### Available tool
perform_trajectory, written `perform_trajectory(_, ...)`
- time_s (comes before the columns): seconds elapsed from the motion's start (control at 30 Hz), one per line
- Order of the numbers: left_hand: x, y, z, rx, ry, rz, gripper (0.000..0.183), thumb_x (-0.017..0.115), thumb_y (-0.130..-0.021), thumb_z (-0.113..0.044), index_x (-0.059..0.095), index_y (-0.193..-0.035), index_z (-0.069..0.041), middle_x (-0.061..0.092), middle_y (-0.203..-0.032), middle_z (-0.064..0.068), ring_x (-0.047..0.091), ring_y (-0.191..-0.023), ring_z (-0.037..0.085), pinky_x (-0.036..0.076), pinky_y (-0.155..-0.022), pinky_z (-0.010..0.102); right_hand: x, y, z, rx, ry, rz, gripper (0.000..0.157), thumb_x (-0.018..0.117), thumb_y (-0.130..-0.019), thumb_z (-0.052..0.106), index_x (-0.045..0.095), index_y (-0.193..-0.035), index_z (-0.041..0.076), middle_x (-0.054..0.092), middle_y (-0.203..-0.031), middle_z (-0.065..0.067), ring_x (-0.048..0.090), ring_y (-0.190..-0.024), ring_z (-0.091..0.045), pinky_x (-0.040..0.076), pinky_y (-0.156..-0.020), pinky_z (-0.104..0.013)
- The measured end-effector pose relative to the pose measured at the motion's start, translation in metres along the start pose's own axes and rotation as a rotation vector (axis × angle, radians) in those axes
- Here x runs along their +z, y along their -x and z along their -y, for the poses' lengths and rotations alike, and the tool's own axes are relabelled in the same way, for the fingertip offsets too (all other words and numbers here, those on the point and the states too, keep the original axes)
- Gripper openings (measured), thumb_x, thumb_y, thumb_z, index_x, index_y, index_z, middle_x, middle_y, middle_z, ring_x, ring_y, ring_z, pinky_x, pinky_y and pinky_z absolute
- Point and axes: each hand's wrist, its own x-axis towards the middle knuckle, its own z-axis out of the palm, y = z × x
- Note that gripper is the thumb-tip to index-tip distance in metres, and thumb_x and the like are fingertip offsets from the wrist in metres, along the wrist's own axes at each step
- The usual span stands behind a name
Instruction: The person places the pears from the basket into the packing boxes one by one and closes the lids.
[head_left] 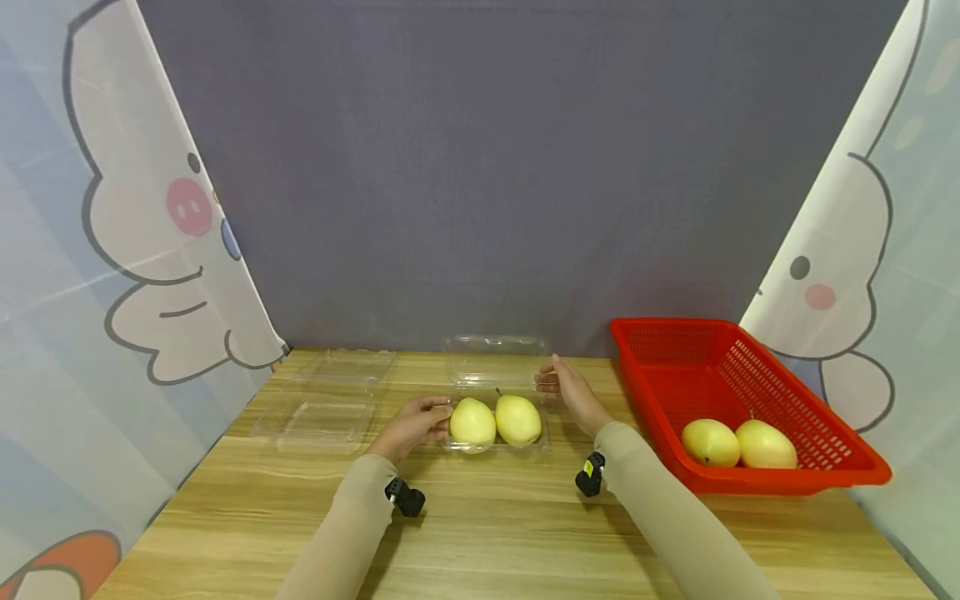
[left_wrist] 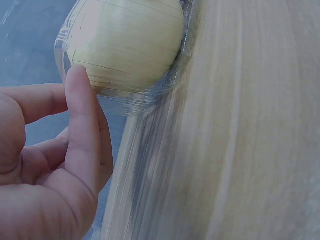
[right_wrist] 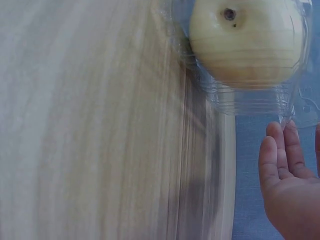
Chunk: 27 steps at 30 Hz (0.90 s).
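Note:
A clear plastic clamshell container (head_left: 501, 447) sits on the table with its lid (head_left: 495, 360) raised at the back. Two yellow-green pears lie side by side in it, the left pear (head_left: 472, 423) and the right pear (head_left: 518, 420), whose stem points up and back. My left hand (head_left: 417, 425) pinches the container's left edge; in the left wrist view the thumb (left_wrist: 80, 92) lies against the rim beside a pear (left_wrist: 127, 42). My right hand (head_left: 567, 390) is at the back right corner, fingers (right_wrist: 269, 155) nearly straight and tips right at the plastic edge.
To the right stands a red plastic basket (head_left: 660, 387) holding two more pears (head_left: 765, 444). Another clear container (head_left: 326, 425), lid open, lies on the left of the wooden table (head_left: 487, 542). A grey cloth wall (head_left: 480, 183) rises behind the table, with printed curtains at both sides.

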Motion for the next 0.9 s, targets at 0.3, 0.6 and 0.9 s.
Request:
perform_trajectory(0.3, -0.0017, -0.0017, 0.0013, 0.003, 0.000, 0.010, 0.047, 0.056, -0.103, -0.009, 0.043, -0.145, 0.008, 0.060, -0.107, 0.014, 0.061, -0.085, 0.016, 0.057, -0.076, 0.027, 0.0002, 0.0005, 0.0008, 0.011, -0.018, -0.001, 0.047, 0.028, -0.111, 0.032, 0.051, -0.118, -0.009, 0.057, -0.124, -0.030, 0.060, -0.113, -0.036, 0.046, -0.101, -0.050)
perform_trajectory(0.6, -0.0023, -0.0025, 0.0020, 0.002, 0.000, 0.019, 0.047, 0.055, -0.103, -0.008, 0.042, -0.145, 0.009, 0.061, -0.106, 0.014, 0.062, -0.084, 0.015, 0.057, -0.074, 0.025, -0.0005, 0.0015, -0.0010, -0.003, -0.005, 0.010, 0.037, 0.035, -0.108, 0.022, 0.051, -0.118, -0.010, 0.056, -0.124, -0.030, 0.060, -0.114, -0.038, 0.046, -0.102, -0.051)
perform_trajectory(0.9, -0.0021, -0.0031, 0.0025, 0.015, -0.001, 0.012, 0.047, 0.056, -0.103, -0.009, 0.044, -0.145, 0.009, 0.060, -0.108, 0.015, 0.061, -0.087, 0.017, 0.056, -0.078, 0.029, -0.0005, 0.0073, 0.0029, 0.001, -0.023, 0.023, 0.024, 0.037, -0.107, 0.014, 0.049, -0.107, -0.007, 0.051, -0.132, -0.036, 0.055, -0.119, -0.045, 0.043, -0.105, -0.054)
